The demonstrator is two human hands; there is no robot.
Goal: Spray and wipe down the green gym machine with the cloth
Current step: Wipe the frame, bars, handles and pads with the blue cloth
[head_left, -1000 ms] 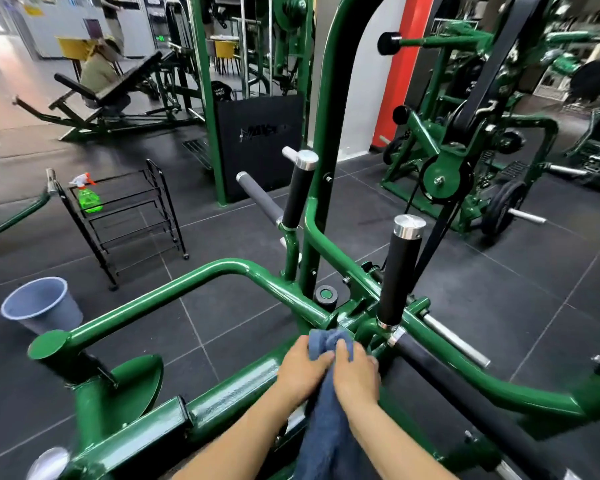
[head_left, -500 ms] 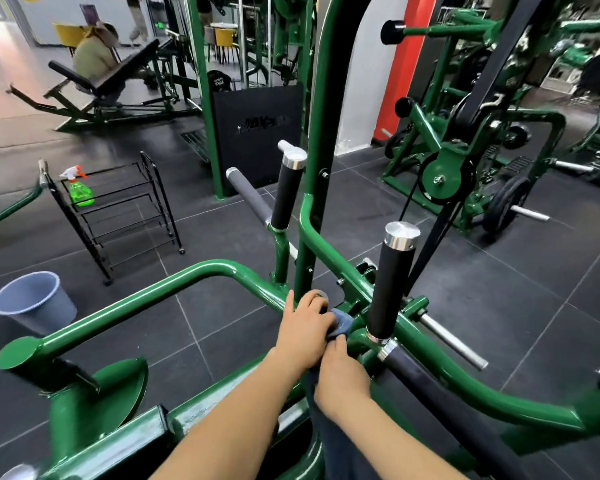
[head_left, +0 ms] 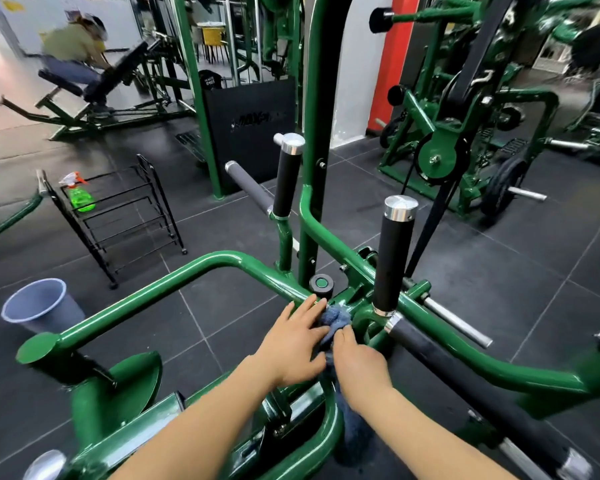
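The green gym machine (head_left: 187, 282) fills the foreground, its tubes meeting at a joint below a round black cap (head_left: 321, 284). A blue cloth (head_left: 333, 322) is bunched against that joint, and its tail hangs down between my forearms. My left hand (head_left: 295, 344) lies flat with straight, spread fingers, fingertips on the tube and on the cloth's left edge. My right hand (head_left: 357, 362) grips the cloth from the right, its fingers curled down out of sight. A green spray bottle (head_left: 80, 197) stands on a black wire rack (head_left: 153, 206) at the left, far from both hands.
Two upright black handle grips (head_left: 394, 258) (head_left: 286, 181) rise just beyond the joint. A grey bucket (head_left: 42, 306) sits on the dark tiled floor at the left. More green machines (head_left: 440, 150) stand at the right, and a person (head_left: 73, 53) crouches by a bench far back left.
Both hands first held the cloth together near me, then pushed it forward onto the joint. My left hand has since flattened out with fingers spread, while the right still holds the cloth.
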